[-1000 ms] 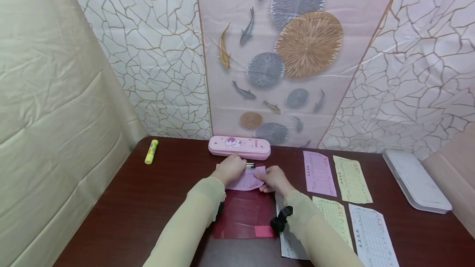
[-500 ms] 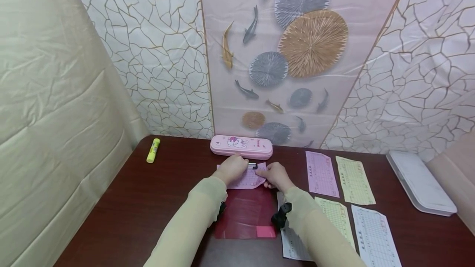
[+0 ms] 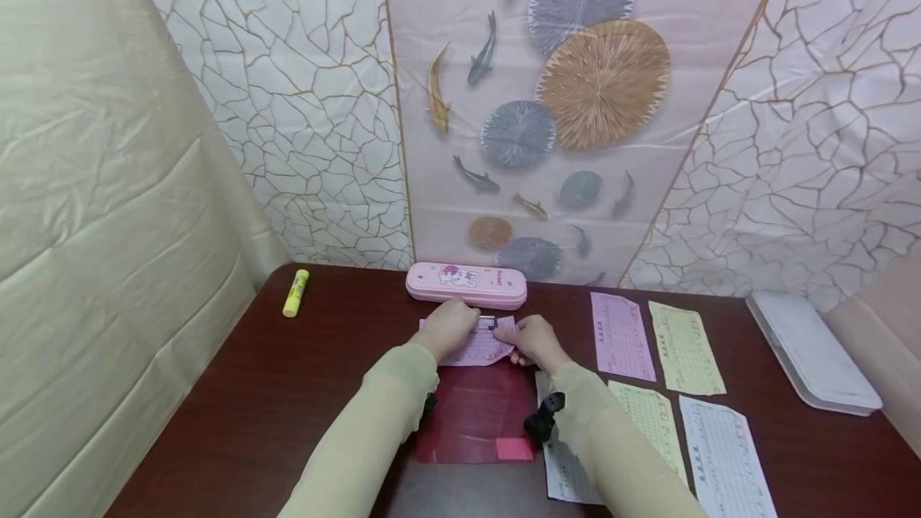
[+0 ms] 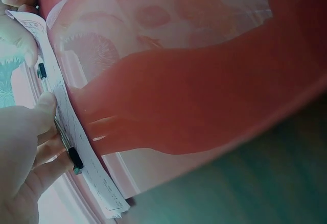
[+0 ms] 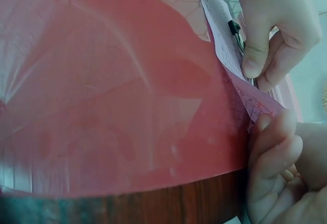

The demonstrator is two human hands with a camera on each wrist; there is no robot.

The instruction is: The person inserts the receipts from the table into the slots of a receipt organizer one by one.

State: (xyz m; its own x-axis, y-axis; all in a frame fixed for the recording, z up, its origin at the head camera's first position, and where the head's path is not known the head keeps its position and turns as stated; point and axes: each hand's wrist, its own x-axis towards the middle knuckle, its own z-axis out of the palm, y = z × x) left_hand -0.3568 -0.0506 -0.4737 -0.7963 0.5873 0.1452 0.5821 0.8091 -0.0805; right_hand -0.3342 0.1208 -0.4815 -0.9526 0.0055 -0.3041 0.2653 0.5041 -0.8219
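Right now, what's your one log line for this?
left hand: pinches metal clip; right hand: holds corner of pink paper; pencil case: closed

Bright head view, dimmer wrist views, glare-streaked film (image 5: 112,96)

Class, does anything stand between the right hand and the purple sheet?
Nothing visible does: the right hand grips the right end of the purple sheet directly, while the left hand pinches the metal clip farther left.

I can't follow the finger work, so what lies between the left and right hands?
Part of the purple sheet and one black end of a clip; the head and left wrist views show both.
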